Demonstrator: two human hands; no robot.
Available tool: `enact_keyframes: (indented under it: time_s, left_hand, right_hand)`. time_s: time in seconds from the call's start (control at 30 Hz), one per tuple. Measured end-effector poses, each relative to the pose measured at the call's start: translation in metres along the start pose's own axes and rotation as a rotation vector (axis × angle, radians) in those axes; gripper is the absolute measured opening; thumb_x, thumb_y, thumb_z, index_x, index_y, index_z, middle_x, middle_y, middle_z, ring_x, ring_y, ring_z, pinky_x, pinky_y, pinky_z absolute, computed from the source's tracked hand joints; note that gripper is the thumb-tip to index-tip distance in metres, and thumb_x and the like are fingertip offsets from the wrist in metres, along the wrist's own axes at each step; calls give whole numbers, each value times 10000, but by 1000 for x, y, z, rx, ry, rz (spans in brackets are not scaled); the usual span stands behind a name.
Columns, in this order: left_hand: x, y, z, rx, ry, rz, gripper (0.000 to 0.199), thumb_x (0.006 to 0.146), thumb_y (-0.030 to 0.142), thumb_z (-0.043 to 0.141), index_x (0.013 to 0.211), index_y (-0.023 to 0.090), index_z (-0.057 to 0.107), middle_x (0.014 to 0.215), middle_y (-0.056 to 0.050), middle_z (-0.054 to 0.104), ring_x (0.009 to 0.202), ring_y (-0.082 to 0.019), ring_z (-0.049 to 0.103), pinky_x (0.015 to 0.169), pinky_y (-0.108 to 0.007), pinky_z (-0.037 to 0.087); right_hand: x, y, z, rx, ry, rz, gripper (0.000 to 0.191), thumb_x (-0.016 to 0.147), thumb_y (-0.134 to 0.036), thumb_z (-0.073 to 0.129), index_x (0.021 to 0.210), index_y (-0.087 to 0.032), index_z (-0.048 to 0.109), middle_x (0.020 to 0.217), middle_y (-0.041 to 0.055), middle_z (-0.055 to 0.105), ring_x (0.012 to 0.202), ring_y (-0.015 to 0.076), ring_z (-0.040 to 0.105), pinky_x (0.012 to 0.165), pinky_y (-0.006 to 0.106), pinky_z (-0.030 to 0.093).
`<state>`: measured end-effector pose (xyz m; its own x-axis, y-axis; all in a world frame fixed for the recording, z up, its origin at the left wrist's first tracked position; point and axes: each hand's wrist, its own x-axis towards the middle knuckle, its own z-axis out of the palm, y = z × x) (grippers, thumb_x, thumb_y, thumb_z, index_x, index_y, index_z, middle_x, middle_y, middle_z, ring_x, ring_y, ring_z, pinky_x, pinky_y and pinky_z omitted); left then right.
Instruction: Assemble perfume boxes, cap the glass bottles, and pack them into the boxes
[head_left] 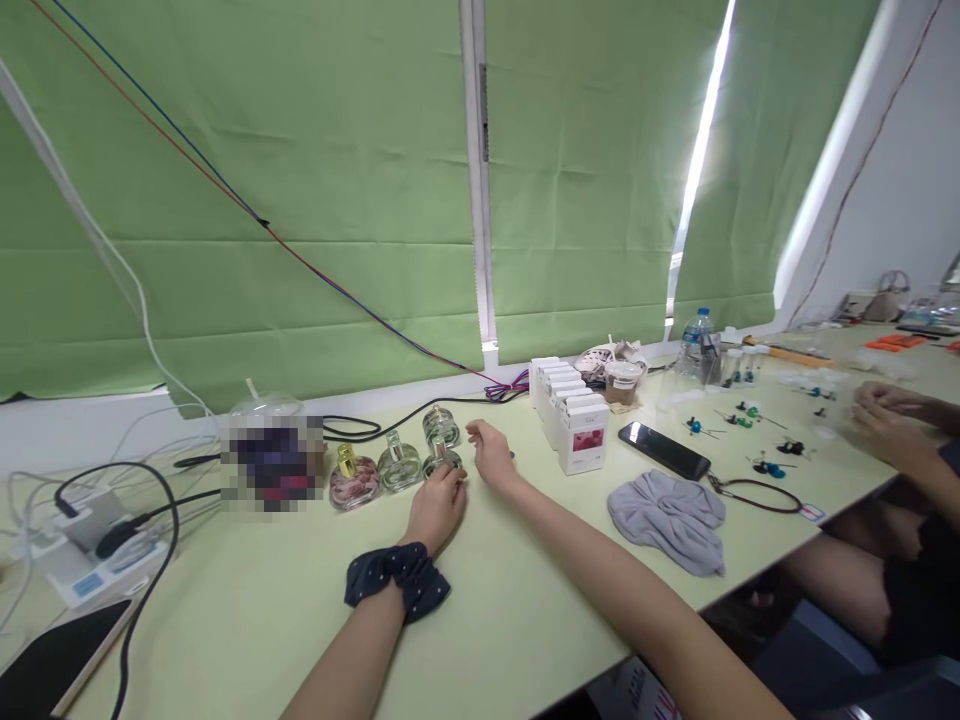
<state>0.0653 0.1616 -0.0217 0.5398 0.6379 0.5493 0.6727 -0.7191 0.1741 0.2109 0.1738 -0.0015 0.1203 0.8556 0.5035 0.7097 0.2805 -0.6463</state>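
My left hand (437,505), with a dark dotted scrunchie (397,580) on the wrist, has its fingers wrapped round a small clear perfume bottle (441,455). Behind that bottle stands another with a gold top (440,425). To the left are a clear bottle (400,465) and a pink-patterned bottle with a gold cap (354,480). My right hand (491,455) is just right of the bottles, fingers curled; whether anything is in them is hidden.
White boxes (583,438) stand in a row at centre right, near a black phone (664,450) and a grey cloth (669,520). A power strip (105,565) with cables lies left. Another person's hands (889,420) are at the right, by small coloured parts.
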Motion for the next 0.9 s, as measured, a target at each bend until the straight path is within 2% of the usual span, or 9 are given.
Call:
enact_keyframes:
  time_s: [0.17,0.27,0.33,0.5,0.7,0.9]
  left_hand:
    - [-1,1,1,4,-32,-11,237,847,145,452,1009,163,624,950,-96,639,873,-231,633,754,-339,506]
    - [-2,2,2,10,-48,-7,244,837,147,464,1025,163,619,955,-104,633,914,-250,618,781,-360,504]
    - [-2,2,2,9,-55,-5,241,833,146,469,1020,167,619,960,-107,630,921,-255,611,787,-371,503]
    - [-2,-2,4,-25,-63,3,225,829,138,483,1000,163,626,957,-107,626,921,-250,612,801,-372,505]
    - [-3,-7,5,-84,-54,0,214,828,130,490,980,160,637,935,-102,620,930,-249,609,816,-380,504]
    - [-3,-7,5,-132,-59,-11,231,825,123,481,997,163,630,962,-105,613,969,-255,590,848,-399,489]
  right_hand:
    - [48,-8,-6,-141,-169,-47,496,792,-26,525,1221,-276,536,1122,58,620,1076,215,556,901,343,426]
    - [66,-9,-4,-200,-267,-58,568,755,-76,647,1241,-340,518,1144,39,612,1107,239,536,890,362,407]
    - [72,-9,0,-221,-310,-56,568,732,-123,707,1225,-337,524,1119,30,621,1092,239,542,873,354,402]
    - [77,-7,10,-246,-323,-8,394,712,-185,744,1070,-237,590,1084,57,621,1057,246,547,819,340,395]
    - [76,1,12,-220,-318,44,356,672,-242,782,965,-224,579,973,19,629,946,210,553,783,328,370]
    - [75,9,16,-163,-294,110,288,668,-214,780,850,-193,558,835,-18,624,842,178,561,778,321,342]
